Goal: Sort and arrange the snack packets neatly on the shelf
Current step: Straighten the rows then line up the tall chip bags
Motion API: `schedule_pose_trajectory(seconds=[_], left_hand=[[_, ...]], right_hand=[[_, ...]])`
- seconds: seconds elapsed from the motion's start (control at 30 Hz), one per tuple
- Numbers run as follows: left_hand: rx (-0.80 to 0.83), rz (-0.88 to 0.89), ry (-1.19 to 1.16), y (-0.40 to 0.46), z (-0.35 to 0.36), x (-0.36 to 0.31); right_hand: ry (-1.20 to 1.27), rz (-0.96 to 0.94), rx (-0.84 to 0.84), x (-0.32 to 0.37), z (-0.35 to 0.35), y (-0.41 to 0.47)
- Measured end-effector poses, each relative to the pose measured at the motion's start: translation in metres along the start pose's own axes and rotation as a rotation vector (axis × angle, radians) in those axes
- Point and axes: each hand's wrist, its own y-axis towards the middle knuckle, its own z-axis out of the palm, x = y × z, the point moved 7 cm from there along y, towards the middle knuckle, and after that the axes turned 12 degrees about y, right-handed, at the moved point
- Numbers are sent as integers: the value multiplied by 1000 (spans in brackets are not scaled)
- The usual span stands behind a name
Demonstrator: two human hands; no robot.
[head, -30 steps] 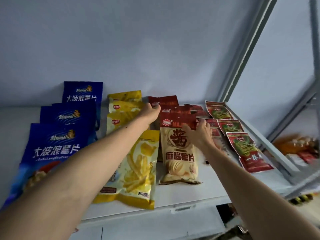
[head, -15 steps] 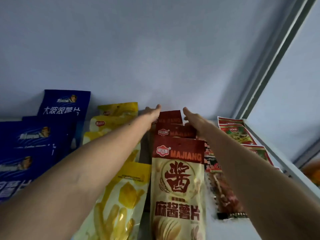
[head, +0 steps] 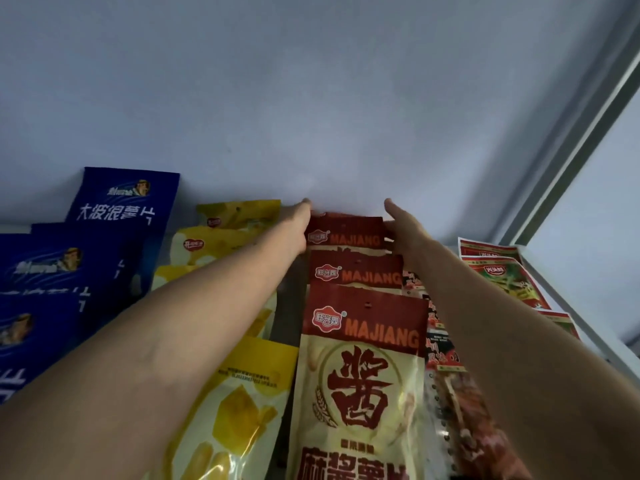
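Snack packets lie in overlapping cols on shelf, lower half of frame. Centre col: three red-topped MAJIANG packets; rearmost MAJIANG packet sits at mid-frame against back wall, middle MAJIANG packet just below it, front MAJIANG packet largest, lower centre. Left hand at rearmost pkt's left edge, right hand at its right edge; hands apart, one each side of pkt, fingers extended toward wall. Contact w/ pkt edges apparent; whether fingers curl round pkt or only press it, cannot tell. Blue packets stacked at left of frame. Yellow packets betw. blue and red cols, partly under left forearm. Small red-green packets at right, near shelf's edge. More red pkts under right forearm, detail unclear.
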Motion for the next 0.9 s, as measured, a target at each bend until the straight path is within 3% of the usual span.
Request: schedule_pose_trajectory(seconds=[0.2, 0.37, 0.47, 0.57, 0.77, 0.9], left_hand=[[113, 35, -150, -1, 8, -9], [41, 178, -284, 7, 3, -17], [52, 236, -336, 3, 8, -20], [63, 270, -328, -1, 12, -23], [75, 291, -318, -9, 12, -25], [-6, 250, -184, -1, 11, -23]], right_hand=[[95, -132, -9, 9, -3, -2], [-230, -326, -224, 20, -25, -45], [-336, -251, -127, 1, -30, -71], [-272, -153, -27, -20, -35, -79], [-251, -214, -61, -28, -43, -71], [-310, -226, -64, -29, -38, -68]])
